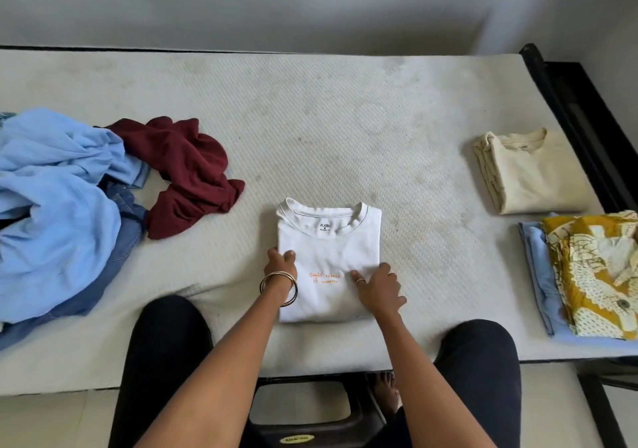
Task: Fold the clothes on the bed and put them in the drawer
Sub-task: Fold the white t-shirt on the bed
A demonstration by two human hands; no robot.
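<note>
A folded white T-shirt point(329, 258) is laid near the front edge of the bed point(310, 119), its left edge pinched by the left hand point(280, 264) while the right hand point(378, 287) is pressed flat on it, fingers spread. Unfolded maroon point(186, 171) and blue clothes point(58, 199) are heaped at left; a folded cream T-shirt point(528, 171) and a yellow patterned garment point(597, 271) are set at right.

Folded T-shirt point(329, 261) lay centre of bed point(310, 119), near front edge. Left hand point(280, 264) at its left edge, right hand point(378, 289) on its lower right. Unfolded heap point(86, 199) far left. Two folded piles point(531, 175) far right, one behind other.
</note>
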